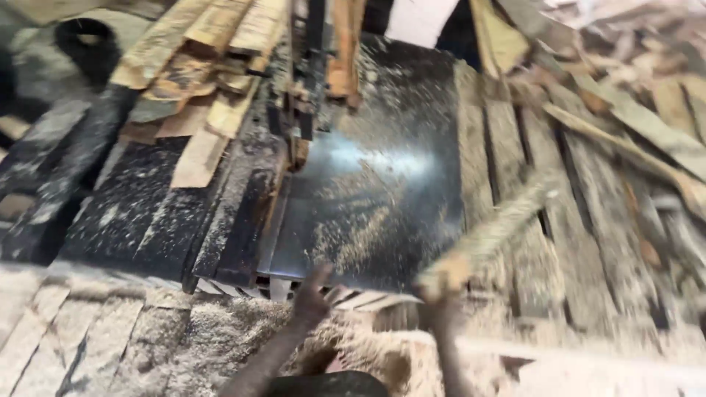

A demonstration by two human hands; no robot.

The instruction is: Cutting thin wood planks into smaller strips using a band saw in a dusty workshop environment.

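My left hand (312, 298) reaches out near the front edge of a dark, shiny metal saw table (382, 184) dusted with sawdust; its fingers look spread and hold nothing. My right hand (440, 294) grips the near end of a long wooden stick (489, 235), which slants up and to the right over the table's right edge. Both the stick and my right hand are blurred by motion.
A saw blade and guide (303, 95) rise at the table's back. Cut wood strips (206, 66) are stacked at the back left. Rough planks (559, 213) form a platform on the right, with scrap wood (640, 88) beyond. Sawdust (220, 338) lies heaped in front.
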